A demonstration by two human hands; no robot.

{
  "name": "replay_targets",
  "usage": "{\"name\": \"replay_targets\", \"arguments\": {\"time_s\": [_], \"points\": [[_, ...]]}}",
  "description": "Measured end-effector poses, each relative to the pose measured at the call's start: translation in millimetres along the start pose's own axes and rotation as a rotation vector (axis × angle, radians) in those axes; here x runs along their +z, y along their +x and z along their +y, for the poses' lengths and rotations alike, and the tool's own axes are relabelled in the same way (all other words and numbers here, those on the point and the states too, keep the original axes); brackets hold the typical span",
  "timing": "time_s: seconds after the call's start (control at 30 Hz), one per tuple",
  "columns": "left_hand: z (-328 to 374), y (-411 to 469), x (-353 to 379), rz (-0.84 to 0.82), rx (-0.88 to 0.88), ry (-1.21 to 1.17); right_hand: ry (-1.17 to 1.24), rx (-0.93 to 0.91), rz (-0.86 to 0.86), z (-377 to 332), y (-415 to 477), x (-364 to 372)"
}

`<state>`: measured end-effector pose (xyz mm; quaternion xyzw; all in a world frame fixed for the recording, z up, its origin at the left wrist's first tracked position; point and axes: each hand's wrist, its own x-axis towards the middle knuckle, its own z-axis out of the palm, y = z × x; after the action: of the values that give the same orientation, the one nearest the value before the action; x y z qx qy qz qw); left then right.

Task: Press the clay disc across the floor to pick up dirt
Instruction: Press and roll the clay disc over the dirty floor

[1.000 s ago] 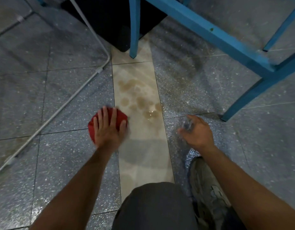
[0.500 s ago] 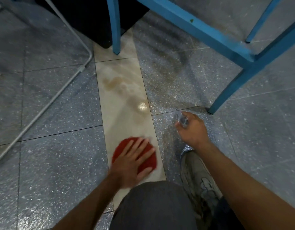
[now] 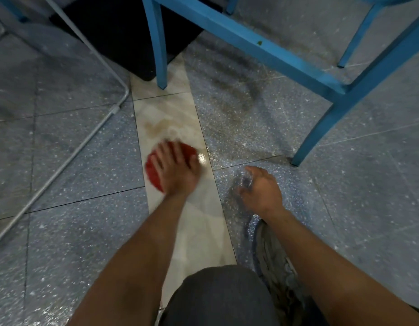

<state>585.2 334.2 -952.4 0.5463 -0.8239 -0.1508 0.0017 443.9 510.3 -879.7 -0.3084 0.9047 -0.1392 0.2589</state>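
We crouch low over a floor (image 3: 86, 196) of grey speckled tiles, with a cream strip (image 3: 192, 220) running away from us down the middle. The red clay disc (image 3: 152, 171) lies flat on that strip, just nearer to us than some brown stains (image 3: 156, 124). Our left hand (image 3: 178, 170) lies on top of it, palm down, fingers (image 3: 163, 154) straight and spread, gripping nothing and covering most of the disc. At its right edge a wet patch (image 3: 201, 158) shines. Further right, our right hand (image 3: 262, 191) is low over the grey tile with curled fingers; blur hides whether it has hold of anything. A blue chair leg (image 3: 161, 48) stands on the strip beyond the stains, and a metal tube (image 3: 69, 159) slants across the left. We judge the main risk to be smearing: pushed fast over wet tile, the disc may skid, spread the stains, or fold at its edge under uneven pressure.
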Motion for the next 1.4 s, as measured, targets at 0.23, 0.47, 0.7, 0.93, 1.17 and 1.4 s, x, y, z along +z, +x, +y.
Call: {"name": "replay_targets", "arguments": {"time_s": [0.23, 0.47, 0.7, 0.93, 1.17, 1.4], "points": [[7.1, -94.7, 17.5, -0.238, 0.886, 0.134, -0.054, 0.043, 0.017, 10.4, 19.8, -19.8], [-99.4, -0.5, -25.2, -0.1, 0.513, 0.189, -0.03, 0.052, 0.012, 24.2, 22.9, -29.3], [43.9, 45.6, -0.5, -0.049, 0.039, 0.033, -0.006, 0.023, 0.019, 18.7, 16.5, -23.7], [63.1, -54.0, 32.2, -0.14, 0.753, 0.044, -0.019, -0.007, 0.046, 0.4, 17.9, -22.0], [-120.6, -87.3, -14.4, -0.106, 0.498, 0.167, -0.073, -0.087, -0.055, -21.7, 25.1, -8.3], [-107.9, 44.6, -20.9, 0.077, -0.152, 0.027, -0.211, -0.154, -0.067, -58.3, 41.9, 7.0]]}}
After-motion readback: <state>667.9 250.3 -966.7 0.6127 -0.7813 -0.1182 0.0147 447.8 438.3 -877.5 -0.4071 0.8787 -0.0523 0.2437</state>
